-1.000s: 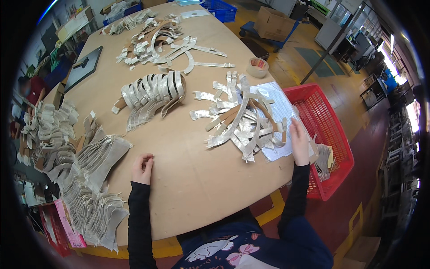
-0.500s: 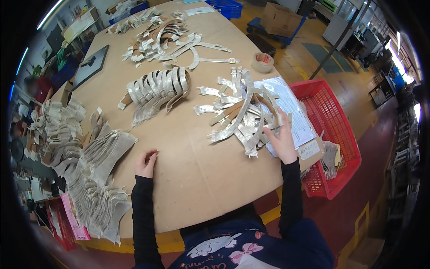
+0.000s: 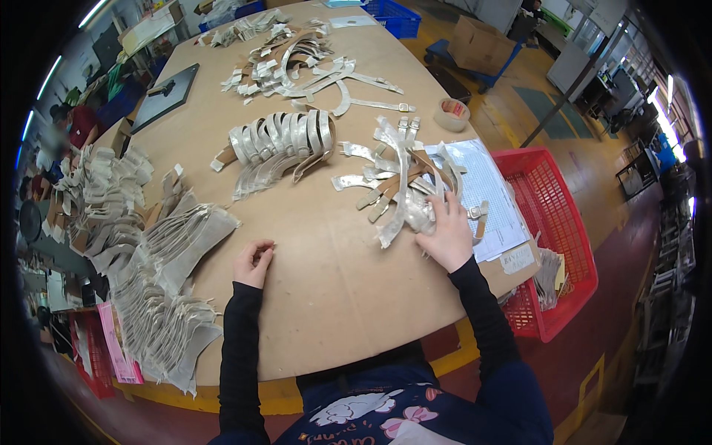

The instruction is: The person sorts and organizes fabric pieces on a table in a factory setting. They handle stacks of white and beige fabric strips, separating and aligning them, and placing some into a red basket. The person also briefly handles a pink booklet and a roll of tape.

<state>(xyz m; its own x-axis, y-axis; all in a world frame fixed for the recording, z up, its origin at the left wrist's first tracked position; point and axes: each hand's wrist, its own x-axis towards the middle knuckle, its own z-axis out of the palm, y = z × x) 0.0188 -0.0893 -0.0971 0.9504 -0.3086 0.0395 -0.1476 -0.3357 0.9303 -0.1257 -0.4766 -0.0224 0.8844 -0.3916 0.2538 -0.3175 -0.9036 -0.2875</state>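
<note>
My right hand [image 3: 448, 236] lies over the near right side of a loose pile of silver buckled straps [image 3: 404, 174]. Its fingers and thumb close around some of them, though the exact grip is partly hidden. A buckle end pokes out to the right of that hand. Above the bare near part of the table, my left hand [image 3: 254, 263] has its fingers curled in, with nothing visible in them. Left of it lies a fanned stack of greyish fabric-like strips [image 3: 174, 259]. Farther off stands a neat row of curved silver straps [image 3: 278, 144] with tan undersides.
Brown board covers the table [image 3: 319, 311]. Printed sheets [image 3: 486, 196] lie right of the pile, below a tape roll [image 3: 452, 115]. A red basket [image 3: 571, 222] stands off the right edge. More straps [image 3: 297, 67] and a dark flat board [image 3: 165, 96] lie farther back.
My right hand has moved left and closed on the straps, and the pile has shifted, with a buckle end now sticking out at right. My left hand stays curled, barely moved.
</note>
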